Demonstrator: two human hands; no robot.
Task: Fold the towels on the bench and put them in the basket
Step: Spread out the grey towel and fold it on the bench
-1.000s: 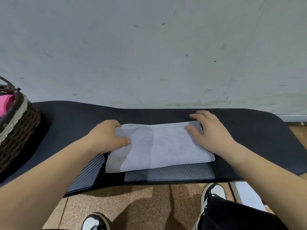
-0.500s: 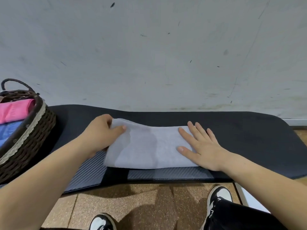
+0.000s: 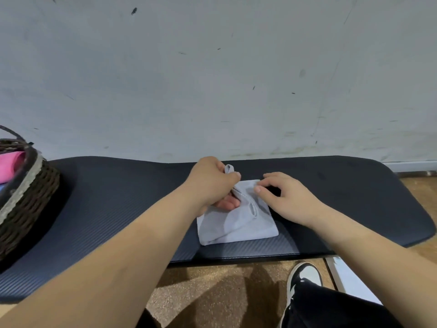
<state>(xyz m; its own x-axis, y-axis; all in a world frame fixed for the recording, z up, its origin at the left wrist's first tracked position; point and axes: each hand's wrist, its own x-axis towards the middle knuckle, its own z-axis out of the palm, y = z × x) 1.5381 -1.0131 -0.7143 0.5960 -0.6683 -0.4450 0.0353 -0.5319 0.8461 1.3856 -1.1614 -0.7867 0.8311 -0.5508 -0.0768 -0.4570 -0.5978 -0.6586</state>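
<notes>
the grey towel (image 3: 238,228) lies half-folded near the bench's (image 3: 113,197) front edge, with bare padding on both sides. the left hand (image 3: 210,183) grips its lifted flap; the right hand's (image 3: 286,197) loose fingers seem to press its far corner. the wicker basket (image 3: 28,185) at the left end holds a pink towel (image 3: 9,164).

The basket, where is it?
In the head view the wicker basket sits on the dark bench at the far left edge, apart from the grey towel near the middle.
</notes>
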